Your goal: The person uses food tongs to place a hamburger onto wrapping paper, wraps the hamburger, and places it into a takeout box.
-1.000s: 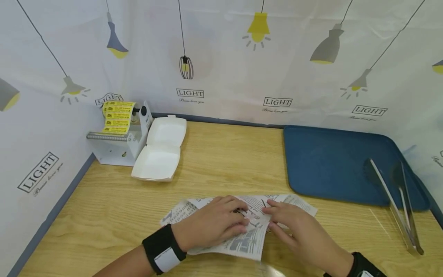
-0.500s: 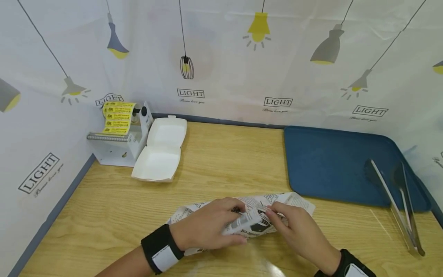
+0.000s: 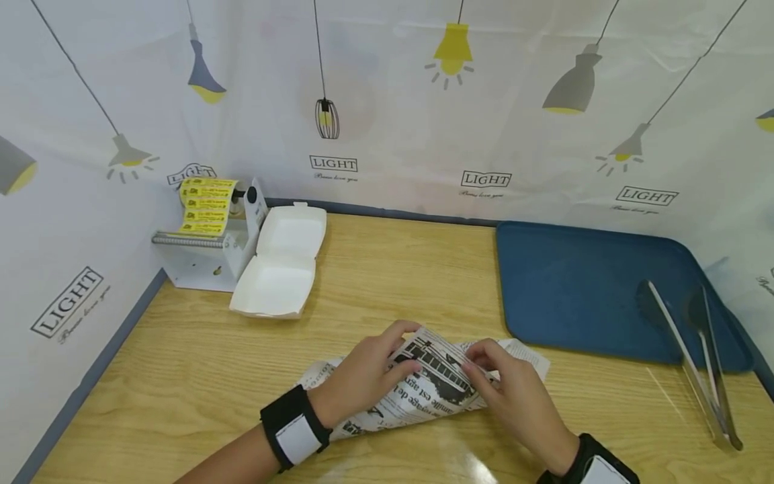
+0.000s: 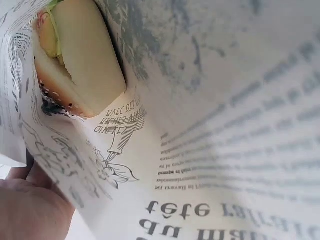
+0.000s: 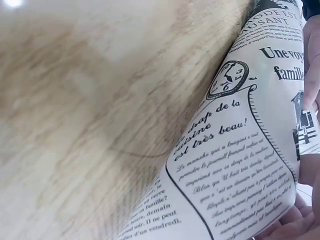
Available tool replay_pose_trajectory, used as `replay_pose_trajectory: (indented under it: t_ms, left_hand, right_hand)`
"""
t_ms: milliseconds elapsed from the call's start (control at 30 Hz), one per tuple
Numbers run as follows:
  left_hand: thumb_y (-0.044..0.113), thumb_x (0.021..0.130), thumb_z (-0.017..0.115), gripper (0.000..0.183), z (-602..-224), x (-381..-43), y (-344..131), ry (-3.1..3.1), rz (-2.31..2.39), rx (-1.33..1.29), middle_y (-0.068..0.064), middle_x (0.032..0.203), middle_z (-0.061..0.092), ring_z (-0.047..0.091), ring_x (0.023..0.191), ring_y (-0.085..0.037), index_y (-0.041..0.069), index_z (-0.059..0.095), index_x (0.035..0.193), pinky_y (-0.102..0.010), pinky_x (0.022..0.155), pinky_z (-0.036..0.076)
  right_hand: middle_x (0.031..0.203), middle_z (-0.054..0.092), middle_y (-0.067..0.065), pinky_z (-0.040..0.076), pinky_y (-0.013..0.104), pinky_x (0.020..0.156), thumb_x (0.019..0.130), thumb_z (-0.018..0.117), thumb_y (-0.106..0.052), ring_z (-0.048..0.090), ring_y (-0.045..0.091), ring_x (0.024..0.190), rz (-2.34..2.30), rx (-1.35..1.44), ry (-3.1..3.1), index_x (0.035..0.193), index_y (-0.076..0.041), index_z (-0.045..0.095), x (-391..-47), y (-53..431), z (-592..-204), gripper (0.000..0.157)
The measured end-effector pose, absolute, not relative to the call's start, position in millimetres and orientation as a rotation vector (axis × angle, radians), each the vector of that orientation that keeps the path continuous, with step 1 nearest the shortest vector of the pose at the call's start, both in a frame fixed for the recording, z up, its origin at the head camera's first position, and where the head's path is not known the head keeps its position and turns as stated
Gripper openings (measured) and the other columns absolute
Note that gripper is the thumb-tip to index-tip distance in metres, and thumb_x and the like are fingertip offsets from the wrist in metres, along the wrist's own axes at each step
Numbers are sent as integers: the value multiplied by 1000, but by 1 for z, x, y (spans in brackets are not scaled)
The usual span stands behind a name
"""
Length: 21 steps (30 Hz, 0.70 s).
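Note:
A sheet of newsprint-patterned wrapping paper (image 3: 417, 396) lies folded over itself near the front of the table. In the left wrist view, a sandwich (image 4: 92, 55) sits inside the paper: a pale bun with seeds on its crust and a green and yellowish filling. My left hand (image 3: 365, 370) pinches the raised upper corner of the fold between thumb and fingers. With thumb and fingertips, my right hand (image 3: 523, 396) pinches the same fold further right. The paper hides the sandwich from the head view.
A blue tray (image 3: 580, 282) stands at the back right, with metal tongs (image 3: 689, 363) leaning over its front edge. An opened white clamshell box (image 3: 275, 286) stands back left, beside a dispenser (image 3: 202, 259) with a yellow label roll (image 3: 208, 205). Printed sheeting (image 3: 399, 134) walls the table.
The paper's front flap has been folded up and away from me, leaving a straight slanting front edge. My left hand has gone from lying over the paper to pinching its raised corner.

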<state>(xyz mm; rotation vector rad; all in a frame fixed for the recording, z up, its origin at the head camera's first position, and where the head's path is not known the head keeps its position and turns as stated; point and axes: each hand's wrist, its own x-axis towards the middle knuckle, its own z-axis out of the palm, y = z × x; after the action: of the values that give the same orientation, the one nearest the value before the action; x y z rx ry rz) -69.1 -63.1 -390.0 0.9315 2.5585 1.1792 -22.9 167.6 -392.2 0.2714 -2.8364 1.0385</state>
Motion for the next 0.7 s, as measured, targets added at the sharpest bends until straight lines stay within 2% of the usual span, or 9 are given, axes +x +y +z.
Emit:
replay_pose_trajectory:
  t_ms: [67,133,233,367,433,500,600,700]
  left_hand:
    - [22,93,64,51,-390,-70,-61,2592,1184,915,-7,78,69,49,55,-4,12,45,140,-22,57,47]
    - [19,92,65,53,-390,-70,-59,2621,1192,896,-10,98,72,54,64,-9,12,45,141,-27,61,52]
    - [13,92,65,50,-391,-70,-55,2679,1168,904,-11,127,62,61,93,-14,9,46,138,-35,79,59]
    - [9,89,66,30,-394,-70,-52,2773,1074,992,-9,126,56,58,103,-14,9,53,117,-34,84,59]
    - [10,88,68,19,-396,-70,-51,2841,1006,1042,-8,121,56,57,100,-15,11,59,105,-31,79,60]
    - [14,87,70,10,-397,-69,-51,2929,900,1094,-9,122,58,56,106,-17,14,66,96,-33,85,59]
    - [19,87,71,8,-399,-68,-52,3045,694,1157,-8,124,61,51,115,-21,19,74,94,-38,93,57]
    - [23,90,67,12,-397,-64,-51,3079,506,1223,-4,120,63,52,113,-19,20,77,96,-37,90,56]
  right_hand:
    - [80,79,0,56,26,57,90,67,-16,67,8,75,1026,258,-2829,93,-16,63,-23,167,-393,5]
    - [80,80,1,57,27,57,88,69,-15,68,8,75,1015,255,-2815,93,-16,64,-23,166,-393,7]
    - [80,81,2,59,29,59,87,71,-15,70,10,76,1014,247,-2800,93,-15,64,-23,165,-395,9]
    - [79,81,4,58,28,56,85,72,-15,71,9,72,1000,236,-2783,93,-15,64,-23,162,-396,11]
    - [78,81,3,55,25,53,85,72,-15,69,7,68,992,229,-2777,93,-15,64,-23,162,-397,11]
    - [76,81,2,52,23,52,85,73,-16,67,4,65,983,227,-2770,92,-16,65,-23,161,-398,11]
    - [75,81,2,48,21,50,84,73,-16,64,2,60,975,218,-2759,90,-17,65,-23,161,-399,11]
    - [75,81,2,47,21,51,83,74,-16,64,3,61,959,202,-2749,88,-17,65,-23,160,-400,11]
